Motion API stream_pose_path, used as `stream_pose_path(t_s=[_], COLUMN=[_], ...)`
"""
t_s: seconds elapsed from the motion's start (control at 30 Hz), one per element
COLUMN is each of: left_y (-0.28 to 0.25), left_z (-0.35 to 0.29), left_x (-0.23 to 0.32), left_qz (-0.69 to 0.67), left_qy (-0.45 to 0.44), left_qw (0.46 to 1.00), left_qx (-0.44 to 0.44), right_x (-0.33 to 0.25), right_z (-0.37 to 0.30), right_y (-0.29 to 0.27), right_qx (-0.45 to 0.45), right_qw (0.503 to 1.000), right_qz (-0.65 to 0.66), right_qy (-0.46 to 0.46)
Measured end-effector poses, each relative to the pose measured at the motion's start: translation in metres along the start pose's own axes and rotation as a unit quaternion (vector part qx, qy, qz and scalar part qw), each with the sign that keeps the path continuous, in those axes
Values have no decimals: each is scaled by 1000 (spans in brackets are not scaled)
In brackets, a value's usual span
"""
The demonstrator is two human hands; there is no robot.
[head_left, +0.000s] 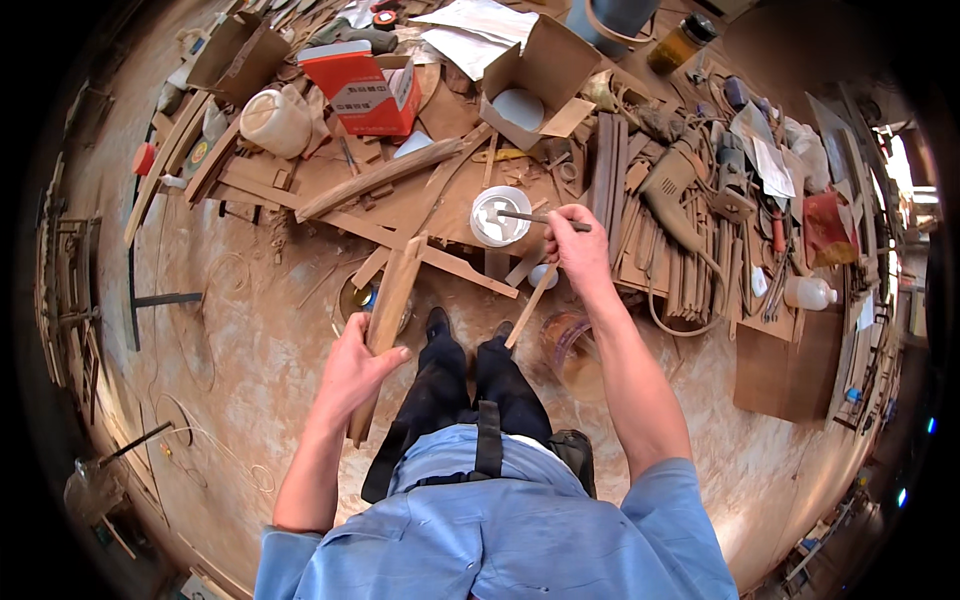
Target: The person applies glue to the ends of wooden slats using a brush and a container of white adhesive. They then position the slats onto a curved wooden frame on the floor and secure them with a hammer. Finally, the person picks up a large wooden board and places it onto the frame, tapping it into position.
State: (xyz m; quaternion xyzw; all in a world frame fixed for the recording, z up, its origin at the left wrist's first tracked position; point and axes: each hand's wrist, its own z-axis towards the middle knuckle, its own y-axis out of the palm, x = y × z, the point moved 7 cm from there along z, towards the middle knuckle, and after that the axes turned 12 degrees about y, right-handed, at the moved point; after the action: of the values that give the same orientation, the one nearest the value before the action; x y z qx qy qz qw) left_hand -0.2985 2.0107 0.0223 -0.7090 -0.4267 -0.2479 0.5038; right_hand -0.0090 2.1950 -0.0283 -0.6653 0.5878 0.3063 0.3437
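My left hand (357, 362) is wrapped round a length of wood (397, 290), which stands tilted in front of my legs. In my right hand (580, 248) a thin dark stick (528, 217) is pinched between thumb and fingers. Its far end reaches into a small white plastic tub (499, 236) with pale contents, at the near edge of the cluttered bench. Whether that end carries bristles cannot be made out. Below my right hand a narrow wood strip (532, 305) slants down; whether my fingers touch it is unclear.
A long timber (380, 178) lies across the bench (420, 215). Behind are a red-and-white box (365, 95), an open cardboard box (540, 75) and a white jug (275, 124). A power drill (672, 190) rests among wood strips at right. A bucket (572, 350) stands below.
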Motion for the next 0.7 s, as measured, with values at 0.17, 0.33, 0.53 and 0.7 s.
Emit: stream_pose_path(t_s=[0.17,0.33,0.53,0.7], left_y=[-2,-1,4,10], left_z=[-1,-4,-3,-3], left_x=[30,47,53,55], left_qz=[122,175,230,240], left_qy=[6,138,141,135], left_qw=[990,967,954,952], left_qx=[64,121,131,135], right_x=[23,18,5,-34], right_z=[15,18,3,-48], right_y=[-3,-17,-32,-38], right_qx=[-54,-40,-41,-48], right_qw=[980,970,964,957], right_qz=[159,224,236,285], right_qy=[103,89,113,11])
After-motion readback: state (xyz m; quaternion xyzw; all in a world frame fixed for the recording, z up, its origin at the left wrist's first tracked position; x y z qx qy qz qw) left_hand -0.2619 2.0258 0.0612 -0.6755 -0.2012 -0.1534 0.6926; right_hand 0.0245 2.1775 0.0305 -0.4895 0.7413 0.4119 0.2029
